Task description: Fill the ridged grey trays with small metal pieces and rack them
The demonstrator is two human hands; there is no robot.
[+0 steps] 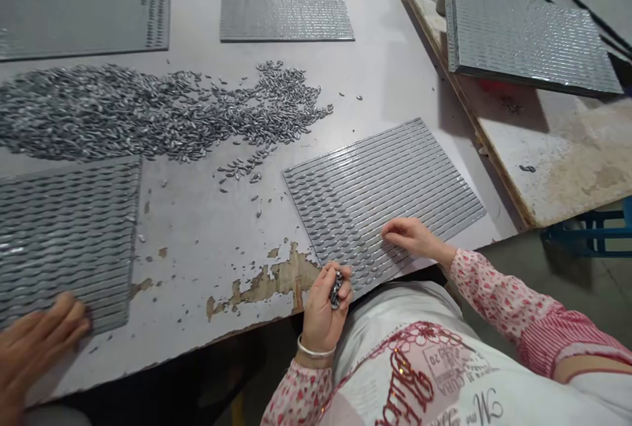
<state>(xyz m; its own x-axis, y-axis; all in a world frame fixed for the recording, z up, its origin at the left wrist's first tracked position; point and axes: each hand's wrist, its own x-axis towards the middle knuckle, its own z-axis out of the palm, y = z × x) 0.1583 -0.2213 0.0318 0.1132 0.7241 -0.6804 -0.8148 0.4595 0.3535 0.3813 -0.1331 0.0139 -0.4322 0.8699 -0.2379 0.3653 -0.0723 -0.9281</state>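
the left hand (323, 311) grips a clutch of pieces (336, 289); the right hand (412, 236) rests loose-fingered on the tray (385, 192). only its near-left rows look filled, and a big pile (138, 113) remains.

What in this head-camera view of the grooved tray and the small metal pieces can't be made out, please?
- Left hand: how many small metal pieces it holds; the curled fingers cover most.
- Right hand: whether a piece sits under its fingertips on the grooved tray.
- Co-worker's hand: cut off by the left edge.
- Pile of pieces: single shapes too small; it runs past the left edge.
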